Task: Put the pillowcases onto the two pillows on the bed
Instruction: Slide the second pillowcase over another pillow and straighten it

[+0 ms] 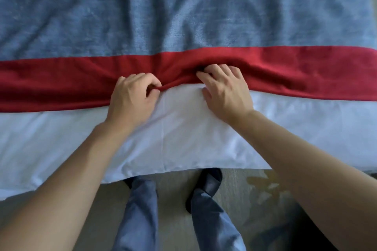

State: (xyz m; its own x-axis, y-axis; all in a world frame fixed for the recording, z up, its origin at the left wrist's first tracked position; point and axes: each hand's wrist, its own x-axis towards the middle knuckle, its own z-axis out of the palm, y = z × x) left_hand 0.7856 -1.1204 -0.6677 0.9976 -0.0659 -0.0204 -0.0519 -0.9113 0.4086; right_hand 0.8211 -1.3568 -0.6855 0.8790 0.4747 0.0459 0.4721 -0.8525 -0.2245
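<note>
A blue pillowcase (pixel 183 6) with a broad red band (pixel 61 83) along its opening lies across the bed and fills the upper view. A white pillow (pixel 183 138) sticks out from under the red band towards me. Its near edge hangs over the side of the bed. My left hand (pixel 132 98) pinches the red hem between thumb and fingers at the middle of the opening. My right hand (pixel 224 91) lies just to the right, its fingertips curled into the bunched red hem and its thumb on the white pillow. No second pillow is in view.
I stand against the bed's edge, with my legs in blue trousers (pixel 138 220) and dark socks on a grey carpet (pixel 175 189) below. A yellowish patterned patch (pixel 263 183) marks the floor at the lower right.
</note>
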